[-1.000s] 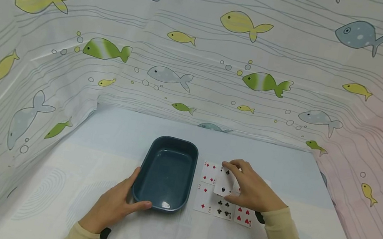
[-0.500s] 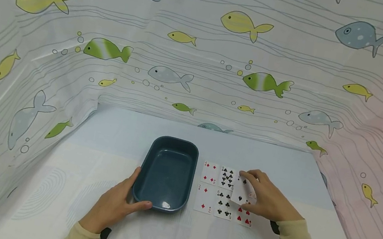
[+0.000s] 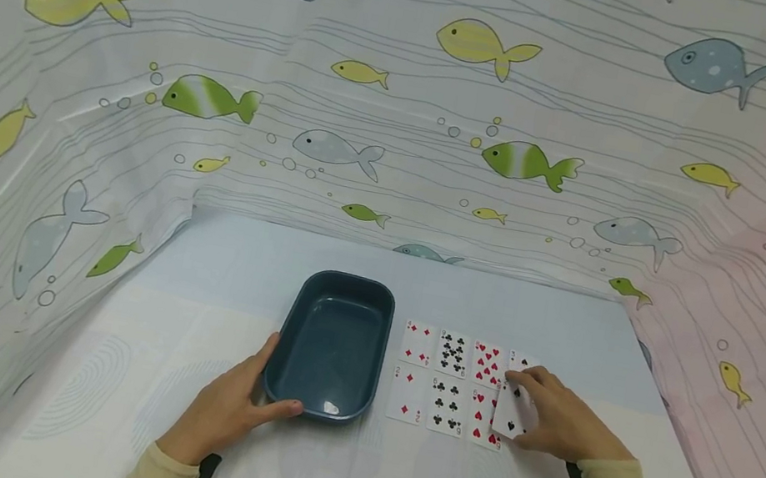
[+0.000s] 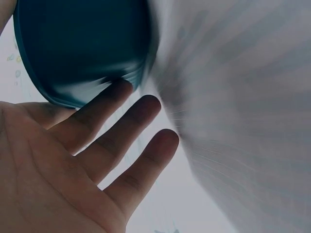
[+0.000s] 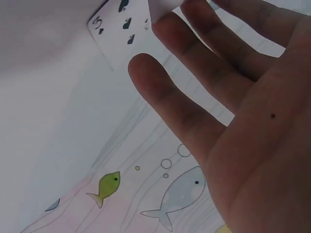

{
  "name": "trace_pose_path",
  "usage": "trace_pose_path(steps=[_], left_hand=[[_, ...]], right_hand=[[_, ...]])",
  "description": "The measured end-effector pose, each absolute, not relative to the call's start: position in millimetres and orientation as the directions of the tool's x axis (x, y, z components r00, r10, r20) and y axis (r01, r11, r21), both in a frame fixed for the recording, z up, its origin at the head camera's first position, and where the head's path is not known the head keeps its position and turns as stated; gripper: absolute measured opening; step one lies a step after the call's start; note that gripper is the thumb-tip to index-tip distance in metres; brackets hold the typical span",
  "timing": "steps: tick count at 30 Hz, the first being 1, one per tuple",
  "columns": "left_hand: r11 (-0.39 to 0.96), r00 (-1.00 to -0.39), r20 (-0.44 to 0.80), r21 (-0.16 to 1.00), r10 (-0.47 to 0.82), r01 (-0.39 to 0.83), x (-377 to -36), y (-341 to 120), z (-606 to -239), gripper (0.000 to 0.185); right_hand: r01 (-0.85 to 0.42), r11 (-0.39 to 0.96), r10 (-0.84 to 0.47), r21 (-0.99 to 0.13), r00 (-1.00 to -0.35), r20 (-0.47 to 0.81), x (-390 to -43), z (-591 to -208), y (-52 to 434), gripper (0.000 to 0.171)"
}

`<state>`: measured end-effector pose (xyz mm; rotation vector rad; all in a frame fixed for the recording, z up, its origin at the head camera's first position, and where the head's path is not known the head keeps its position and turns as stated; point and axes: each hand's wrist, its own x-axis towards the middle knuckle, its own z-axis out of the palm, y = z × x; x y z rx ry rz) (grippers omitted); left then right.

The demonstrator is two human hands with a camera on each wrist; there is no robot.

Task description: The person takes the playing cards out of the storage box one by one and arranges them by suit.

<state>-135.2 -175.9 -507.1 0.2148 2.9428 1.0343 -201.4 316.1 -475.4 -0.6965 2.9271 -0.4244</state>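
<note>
My right hand [image 3: 561,421] pinches a two of spades playing card [image 3: 509,412] by its edges. The card overlaps the right side of the six of hearts [image 3: 476,425] in the near row. Behind my fingers lies the three of spades [image 3: 522,360], partly covered in the head view; in the right wrist view this three of spades [image 5: 124,24] shows beyond the fingertips. My left hand [image 3: 221,406] rests at the near left corner of a dark blue tray [image 3: 382,357], thumb at the near rim. In the left wrist view its straight fingers [image 4: 116,92] lie along the tray's outside.
Face-up cards form two rows right of the tray: the four of diamonds [image 3: 417,344], nine of clubs [image 3: 453,354] and a many-pip hearts card [image 3: 486,364] behind, the two of diamonds [image 3: 407,395] and six of clubs [image 3: 447,407] in front. A fish-print sheet [image 3: 387,121] hangs around the table.
My right hand has carried the two of spades rightward and toward me, from over the nine of clubs past the hearts column, uncovering the cards there. My left hand and the tray have stayed put.
</note>
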Motion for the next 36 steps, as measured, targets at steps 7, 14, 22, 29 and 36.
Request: trace_pose_path(steps=[7,14,22,29,36], left_hand=[[0.774,-0.992,0.022,0.623,0.124,0.11,-135,-179,-508,0.114],[0.775,-0.992,0.028,0.622,0.12,0.112,-135,-180,-509,0.114],[0.77,-0.991,0.031,0.627,0.129,0.119,-135,-179,-508,0.114],[0.772,-0.991,0.033,0.624,0.133,0.125,-135,-177,-507,0.114],[0.793,-0.989,0.052,0.593,0.14,0.144,-133,-176,-505,0.113]], right_hand=[[-0.391,0.874,-0.431,-0.288,-0.898,-0.09,-197,-482,319,0.088],[-0.393,0.879,-0.437,-0.272,-0.891,-0.126,-194,-485,321,0.087],[-0.395,0.876,-0.442,-0.278,-0.887,-0.132,-192,-487,325,0.086],[-0.389,0.875,-0.438,-0.288,-0.889,-0.131,-190,-487,327,0.085],[-0.405,0.869,-0.439,-0.285,-0.896,-0.066,-194,-484,328,0.074]])
